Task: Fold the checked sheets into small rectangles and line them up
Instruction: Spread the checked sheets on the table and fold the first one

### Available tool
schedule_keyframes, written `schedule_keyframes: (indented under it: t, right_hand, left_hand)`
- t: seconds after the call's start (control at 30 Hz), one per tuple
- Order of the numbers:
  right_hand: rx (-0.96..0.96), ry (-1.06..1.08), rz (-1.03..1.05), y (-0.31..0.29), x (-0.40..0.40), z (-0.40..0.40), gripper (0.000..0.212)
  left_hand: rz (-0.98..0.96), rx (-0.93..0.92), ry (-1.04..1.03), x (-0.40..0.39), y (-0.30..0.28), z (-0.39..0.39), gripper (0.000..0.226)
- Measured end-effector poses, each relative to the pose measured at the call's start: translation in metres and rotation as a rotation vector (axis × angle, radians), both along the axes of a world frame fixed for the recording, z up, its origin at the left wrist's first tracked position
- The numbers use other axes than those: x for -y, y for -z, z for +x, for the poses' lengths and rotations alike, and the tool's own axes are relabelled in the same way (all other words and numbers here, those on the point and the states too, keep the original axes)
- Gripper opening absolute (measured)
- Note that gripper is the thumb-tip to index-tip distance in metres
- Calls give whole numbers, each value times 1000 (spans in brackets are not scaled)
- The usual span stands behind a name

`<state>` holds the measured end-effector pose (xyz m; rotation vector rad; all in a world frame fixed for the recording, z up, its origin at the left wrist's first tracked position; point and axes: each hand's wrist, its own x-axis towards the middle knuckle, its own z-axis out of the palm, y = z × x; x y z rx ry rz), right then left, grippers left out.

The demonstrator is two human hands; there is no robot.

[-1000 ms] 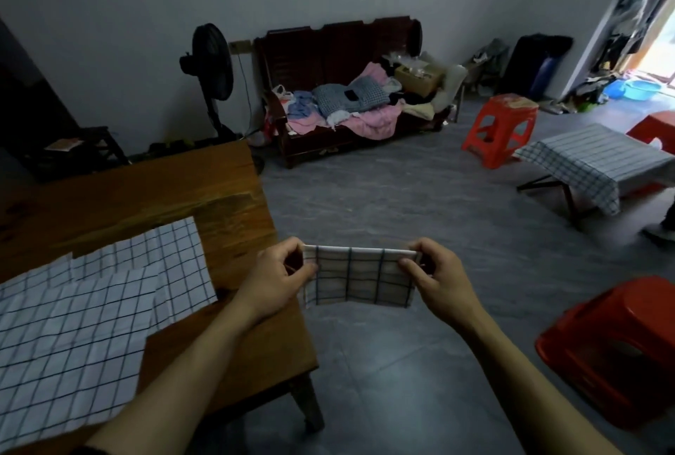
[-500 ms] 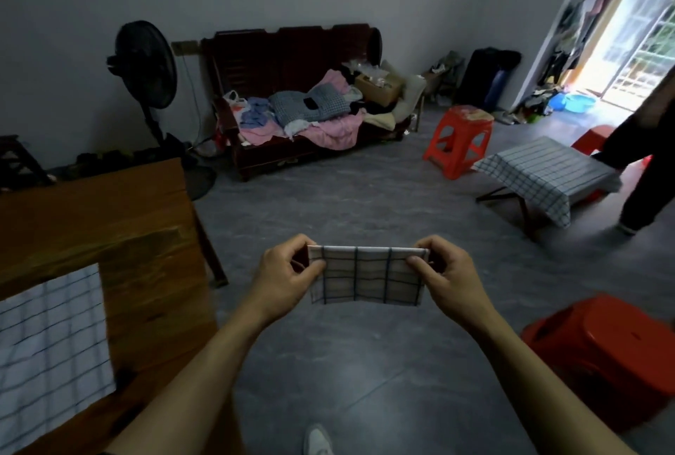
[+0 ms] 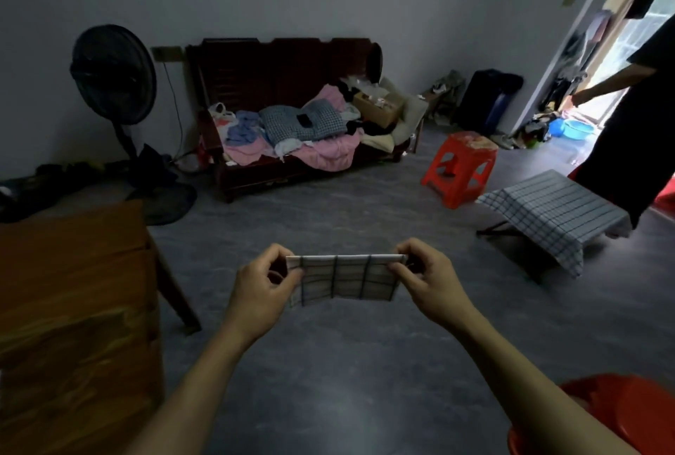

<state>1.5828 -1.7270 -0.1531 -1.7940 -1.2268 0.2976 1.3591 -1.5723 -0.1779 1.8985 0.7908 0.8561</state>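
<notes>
Left hand [image 3: 261, 286] and right hand [image 3: 427, 281] pinch folded, seemingly layered, checked sheet [image 3: 345, 281].

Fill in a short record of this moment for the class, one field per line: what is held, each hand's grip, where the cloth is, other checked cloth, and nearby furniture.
held item: folded checked sheet, a small rectangle
left hand: pinches the sheet's left top corner
right hand: pinches the sheet's right top corner
sheet position: hanging in the air above the grey floor, touching no surface
other checked cloth: one draped over a small low table at right
nearby furniture: wooden table at left, red stool behind, dark sofa piled with clothes
</notes>
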Motion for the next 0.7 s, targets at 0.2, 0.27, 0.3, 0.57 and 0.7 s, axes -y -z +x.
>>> schedule_keyframes:
  t: [0.2, 0.27, 0.3, 0.57, 0.7]
  right_hand:
    - [-71, -99, -33, 22, -90, 69, 18]
    - [-105, -141, -14, 22, -124, 93, 18]
    - [-123, -160, -3, 19, -143, 106, 16]
    - [-207, -353, 9, 1, -281, 165, 14]
    - [-220, -412, -9, 12, -343, 169, 15]
  left_hand:
    - [-57, -41, -55, -64, 11, 50, 15]
    - [-49, -38, -103, -88, 8, 71, 15]
    - [-44, -38, -126, -99, 3, 81, 16]
    - [-53, -59, -320, -183, -20, 122, 13]
    - [-87, -81, -408, -228, -11, 123, 10]
